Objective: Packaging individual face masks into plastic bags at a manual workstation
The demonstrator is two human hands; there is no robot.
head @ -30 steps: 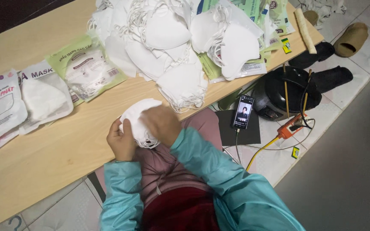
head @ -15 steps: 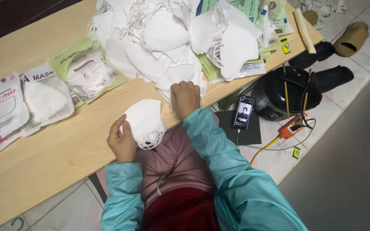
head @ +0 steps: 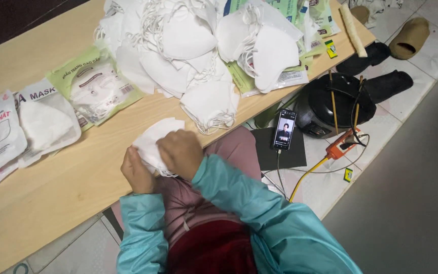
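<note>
Both hands grasp one white mask (head: 153, 142) at the wooden table (head: 67, 193) edge, just below the big mask pile (head: 198, 56) — left hand (head: 137, 171) underneath, right hand (head: 181, 153) on top; best w/ edges aligned, straps untangled.

My counter (head: 51, 203) is a long slab of pale wood running slantwise across my view, its near edge just over my knees. Beyond its far edge, at the top left, there is a strip of dark brown surface (head: 21, 20) (floor or wall, I cannot tell which). Below and to my right the floor (head: 325, 187) is laid with pale, faintly mottled tiles with thin joints, and more of them show under the counter near my left side. Further right the tiles give way along a straight line to a plain grey surface (head: 411, 203). The light is soft and even, with no hard shadows.
</note>
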